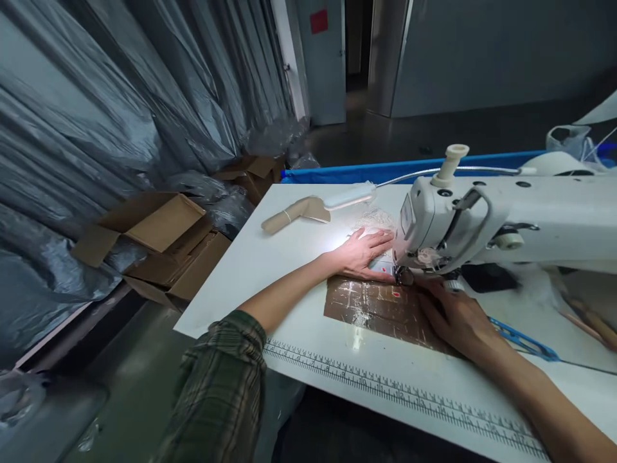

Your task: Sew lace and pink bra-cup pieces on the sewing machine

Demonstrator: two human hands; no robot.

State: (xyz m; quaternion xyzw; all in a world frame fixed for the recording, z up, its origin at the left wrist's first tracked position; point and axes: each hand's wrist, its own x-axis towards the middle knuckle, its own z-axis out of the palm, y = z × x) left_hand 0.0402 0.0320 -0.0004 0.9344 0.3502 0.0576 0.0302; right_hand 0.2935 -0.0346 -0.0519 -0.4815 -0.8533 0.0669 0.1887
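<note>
While my left hand (362, 252) lies flat, fingers spread, it presses a small pale piece (380, 262) onto the counter (250, 270) just left of the needle (399, 275); my right hand (457, 318) rests open, palm down, on the brown sheet (376, 307) before the sewing machine (506, 225), gripping nothing; the lamp (349, 197) throws bright light on the pale piece; blue scissors (523, 341) lie just right of my wrist; a tan roll (294, 215) sits farther back; a printed ruler (395, 392) runs along the near edge; cardboard boxes (159, 247) stand on the floor to the left.
</note>
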